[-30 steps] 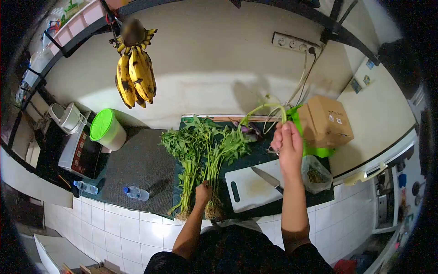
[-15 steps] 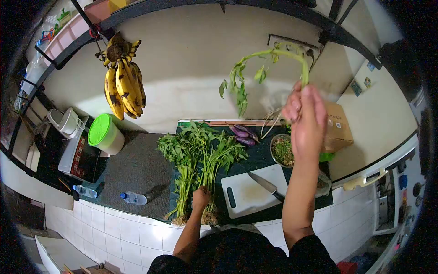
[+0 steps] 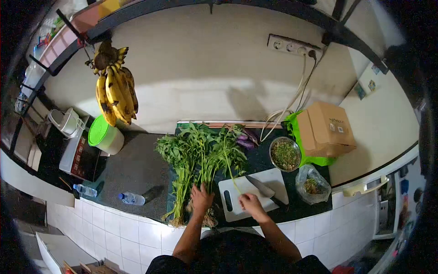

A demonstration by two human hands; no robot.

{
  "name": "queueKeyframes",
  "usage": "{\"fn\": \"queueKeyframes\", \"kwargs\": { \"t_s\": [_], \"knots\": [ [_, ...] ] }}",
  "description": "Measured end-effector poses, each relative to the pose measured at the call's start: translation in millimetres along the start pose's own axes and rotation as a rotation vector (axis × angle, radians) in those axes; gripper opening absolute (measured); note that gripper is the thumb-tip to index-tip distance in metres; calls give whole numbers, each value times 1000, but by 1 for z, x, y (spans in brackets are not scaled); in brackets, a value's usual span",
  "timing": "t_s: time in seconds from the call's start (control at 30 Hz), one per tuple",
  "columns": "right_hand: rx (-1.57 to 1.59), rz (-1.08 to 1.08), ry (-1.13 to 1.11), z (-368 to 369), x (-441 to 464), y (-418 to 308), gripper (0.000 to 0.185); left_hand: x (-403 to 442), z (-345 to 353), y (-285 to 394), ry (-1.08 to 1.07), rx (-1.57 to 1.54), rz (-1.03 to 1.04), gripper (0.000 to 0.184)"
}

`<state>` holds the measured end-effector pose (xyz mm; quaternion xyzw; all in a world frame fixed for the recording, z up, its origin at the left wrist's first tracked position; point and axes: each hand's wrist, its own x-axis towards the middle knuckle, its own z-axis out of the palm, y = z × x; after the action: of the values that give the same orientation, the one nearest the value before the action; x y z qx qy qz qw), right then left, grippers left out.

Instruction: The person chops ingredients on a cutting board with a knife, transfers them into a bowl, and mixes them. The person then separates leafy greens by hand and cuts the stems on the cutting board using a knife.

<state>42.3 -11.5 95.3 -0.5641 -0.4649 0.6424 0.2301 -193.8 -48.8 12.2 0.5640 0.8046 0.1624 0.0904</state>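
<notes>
Bunches of leafy green stems lie on the dark counter with their roots toward me. My left hand rests on the lower stems of the right bunch, fingers spread. My right hand is closed on the lower end of a single green stalk, whose leafy top lies over the right bunch. Under that hand is the white cutting board, and a knife lies across it, its dark handle toward the lower right.
Purple eggplants lie behind the greens. A bowl of chopped greens, a plastic bag and a cardboard box stand right. Bananas hang at left above a green-lidded container and a bottle.
My right hand has come down from in front of the wall to the board with the stalk, which now lies along the greens. The fingers of my left hand have spread on the stems.
</notes>
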Motion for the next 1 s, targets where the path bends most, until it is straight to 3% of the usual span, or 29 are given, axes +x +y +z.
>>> {"fn": "queueKeyframes", "kwargs": {
  "t_s": [0.03, 0.13, 0.17, 0.2, 0.23, 0.4, 0.5, 0.53, 0.57, 0.6, 0.7, 0.73, 0.77, 0.87, 0.93, 0.97, 1.0],
  "knots": [
    [5, -1, 1, 3, -3, 10, 22, 0, 12, -2, 31, 103, -3, 67],
    [94, 84, -121, 8, 7, 40, 21, 5, 31, -11, 43, 223, 58, 69],
    [-20, 22, -50, 9, 17, 51, 21, 9, 30, -12, 44, 225, 63, 69],
    [-135, -38, 20, 10, 22, 57, 21, 13, 19, -9, -87, 174, 7, 65],
    [-129, -39, 20, 10, 21, 41, 21, 15, 15, -11, -217, 125, -50, 61],
    [-186, -369, 123, -6, 49, -59, 25, 21, 12, -18, -131, 137, -131, 61],
    [-274, -558, 226, -15, 46, -143, 25, 26, -4, -15, -220, -22, -254, 64],
    [-226, -514, 223, -17, 37, -172, 27, 23, -16, -10, -210, -157, -326, 66],
    [-210, -662, 265, -17, 37, -193, 27, 23, -24, -7, -199, -291, -395, 67],
    [-232, -623, 248, -21, 33, -218, 27, 23, -21, -10, -194, -291, -396, 67],
    [-146, -771, 264, -20, 19, -278, 28, 17, -10, -18, -126, -305, -347, 70],
    [-157, -827, 286, -20, 14, -293, 28, 17, -12, -18, -215, -255, -356, 69],
    [-157, -829, 282, -20, 6, -306, 28, 18, -14, -17, -304, -205, -364, 68],
    [-111, -883, 214, -18, -16, -328, 27, 15, 14, -29, -207, -33, -278, 69],
    [-115, -714, 72, -15, -28, -319, 26, 17, 11, -23, -200, 22, -296, 69],
    [-153, -799, 6, -15, -26, -307, 25, 17, 8, -19, -197, 78, -313, 70],
    [-204, -737, -7, -15, -28, -296, 25, 16, 2, -14, -199, 78, -313, 70]
  ]
}}
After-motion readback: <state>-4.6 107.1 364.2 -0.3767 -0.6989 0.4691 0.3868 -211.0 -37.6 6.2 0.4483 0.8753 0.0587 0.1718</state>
